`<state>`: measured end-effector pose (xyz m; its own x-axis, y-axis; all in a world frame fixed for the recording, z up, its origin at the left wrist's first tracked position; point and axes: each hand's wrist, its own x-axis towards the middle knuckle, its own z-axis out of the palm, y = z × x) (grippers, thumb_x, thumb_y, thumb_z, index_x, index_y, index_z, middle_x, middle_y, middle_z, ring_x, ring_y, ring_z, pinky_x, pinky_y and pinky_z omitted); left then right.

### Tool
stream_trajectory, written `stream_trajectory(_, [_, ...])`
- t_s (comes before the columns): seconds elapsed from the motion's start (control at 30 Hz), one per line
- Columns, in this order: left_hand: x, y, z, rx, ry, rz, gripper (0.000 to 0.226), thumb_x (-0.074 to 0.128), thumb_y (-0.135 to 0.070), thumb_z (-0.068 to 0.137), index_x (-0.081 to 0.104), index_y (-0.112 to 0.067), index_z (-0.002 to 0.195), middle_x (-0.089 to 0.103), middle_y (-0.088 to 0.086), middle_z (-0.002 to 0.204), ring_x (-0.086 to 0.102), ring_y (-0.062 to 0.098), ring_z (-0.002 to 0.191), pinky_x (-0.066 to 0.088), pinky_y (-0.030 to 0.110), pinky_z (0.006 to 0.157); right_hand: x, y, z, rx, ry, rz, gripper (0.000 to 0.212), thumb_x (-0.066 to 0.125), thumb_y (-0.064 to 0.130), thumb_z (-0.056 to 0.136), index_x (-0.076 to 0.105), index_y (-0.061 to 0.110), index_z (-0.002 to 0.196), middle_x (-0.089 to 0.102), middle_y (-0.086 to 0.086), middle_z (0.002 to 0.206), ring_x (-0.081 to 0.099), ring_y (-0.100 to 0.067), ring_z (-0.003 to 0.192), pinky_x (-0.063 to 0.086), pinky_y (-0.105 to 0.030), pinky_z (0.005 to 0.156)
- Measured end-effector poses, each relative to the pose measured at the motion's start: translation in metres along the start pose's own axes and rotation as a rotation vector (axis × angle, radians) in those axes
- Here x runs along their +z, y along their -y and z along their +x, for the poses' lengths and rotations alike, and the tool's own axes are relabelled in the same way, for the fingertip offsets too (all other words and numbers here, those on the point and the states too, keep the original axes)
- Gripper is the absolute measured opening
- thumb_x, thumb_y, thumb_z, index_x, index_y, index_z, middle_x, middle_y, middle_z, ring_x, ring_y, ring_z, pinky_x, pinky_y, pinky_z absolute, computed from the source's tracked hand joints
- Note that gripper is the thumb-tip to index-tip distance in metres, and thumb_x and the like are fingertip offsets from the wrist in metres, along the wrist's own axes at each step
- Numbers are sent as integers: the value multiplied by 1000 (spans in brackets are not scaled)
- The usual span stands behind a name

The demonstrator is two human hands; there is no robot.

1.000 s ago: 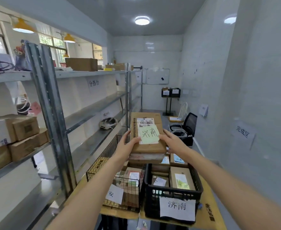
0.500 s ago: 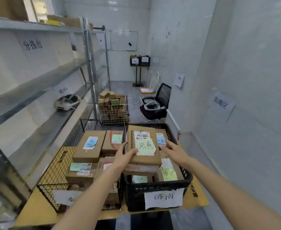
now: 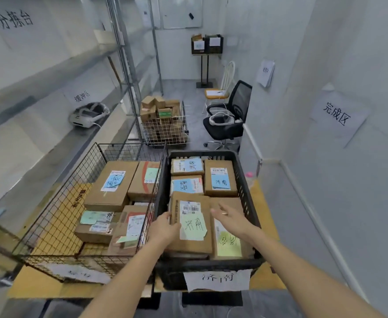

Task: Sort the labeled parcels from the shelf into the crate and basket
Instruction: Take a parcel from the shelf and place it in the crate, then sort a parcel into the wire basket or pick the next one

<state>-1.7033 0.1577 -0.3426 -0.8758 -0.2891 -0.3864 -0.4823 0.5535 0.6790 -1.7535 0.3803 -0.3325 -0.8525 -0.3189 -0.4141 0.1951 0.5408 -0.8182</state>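
parcel: flat brown cardboard parcel with a pale green handwritten label point(image 3: 191, 222), lying in the black plastic crate point(image 3: 249, 193), front-left, on top of other boxes
left hand: left hand point(image 3: 165, 228) grips the parcel's left edge, thumb on top
right hand: right hand point(image 3: 230, 218) off the parcel, fingers straight and spread, hovering just above its right side, holding nothing
step: seating the parcel; judge nearly done
how: press it flat, label up, square to the neighbouring boxes, then let go left
risk: it sits on a stack and could tilt
check: label matches the crate's white paper tag point(image 3: 218, 280); black wire basket point(image 3: 57, 203) on the bench takes the other label
change: half a second ago parcel was held higher with the right hand touching it; now lower, right hand released
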Motion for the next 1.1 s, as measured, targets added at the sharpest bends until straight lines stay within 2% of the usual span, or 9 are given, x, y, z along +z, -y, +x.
stream_trajectory(0.17, [19, 17, 8, 42, 65, 180, 65, 70, -25, 94, 41, -25, 152, 57, 0, 144, 54, 23, 132, 44, 35, 106, 6, -27, 25, -47, 93, -201, 79, 58, 53, 97, 20, 27, 161, 22, 3, 166, 24, -21, 151, 25, -40, 122])
stream_trajectory(0.27, [30, 29, 11, 124, 111, 275, 85, 78, -29, 86, 32, -22, 157, 30, -5, 161, 31, 22, 149, 29, 39, 121, 14, -37, 37, -122, 140, -354, 78, 61, 48, 97, 21, 26, 160, 24, 6, 165, 24, -18, 151, 23, -37, 121])
stream_trajectory(0.33, [35, 36, 15, 187, 126, 383, 88, 77, -31, 88, 27, -21, 159, 13, -7, 167, 16, 17, 154, 17, 35, 124, 21, -45, 48, -159, 171, -484, 82, 61, 52, 95, 18, 27, 161, 17, 6, 168, 20, -17, 153, 21, -38, 124])
stream_trajectory(0.43, [39, 44, 24, 270, 116, 514, 85, 77, -32, 88, 30, -22, 158, 13, -4, 168, 9, 16, 154, 12, 34, 125, 29, -55, 59, -231, 206, -714, 80, 53, 53, 97, 13, 27, 162, 7, 4, 169, 8, -19, 155, 12, -37, 126])
stream_trajectory(0.57, [37, 45, 26, 302, 108, 540, 81, 80, -29, 85, 40, -20, 154, 22, -5, 166, 16, 16, 152, 15, 33, 124, 29, -61, 61, -318, 183, -821, 71, 49, 48, 101, 16, 29, 161, 7, 6, 169, 4, -18, 156, 6, -34, 125])
stream_trajectory(0.67, [37, 46, 24, 298, 115, 559, 79, 80, -26, 85, 41, -20, 153, 27, -4, 164, 20, 17, 151, 18, 33, 123, 26, -62, 61, -296, 183, -786, 61, 47, 48, 102, 29, 33, 158, 15, 9, 168, 8, -15, 155, 11, -35, 124])
stream_trajectory(0.83, [36, 45, 22, 284, 123, 605, 81, 78, -27, 87, 36, -21, 156, 23, -5, 165, 18, 16, 152, 18, 33, 123, 24, -50, 58, -279, 220, -817, 59, 48, 45, 102, 32, 32, 157, 17, 7, 168, 12, -18, 155, 15, -37, 124])
stream_trajectory(1.0, [23, 29, 8, 244, 105, 593, 90, 71, -48, 88, 22, -29, 161, 14, -12, 167, 17, 12, 153, 29, 38, 120, 16, -27, 53, -304, 180, -847, 62, 52, 52, 96, 37, 36, 154, 27, 10, 164, 37, -20, 145, 38, -38, 112])
stream_trajectory(1.1, [-8, 16, -7, 244, 1, 615, 86, 64, -58, 90, 21, -34, 160, 15, -10, 168, 18, 15, 153, 30, 42, 120, 12, 6, 45, -332, 154, -860, 70, 53, 54, 97, 26, 34, 159, 18, 9, 167, 27, -20, 150, 33, -40, 116])
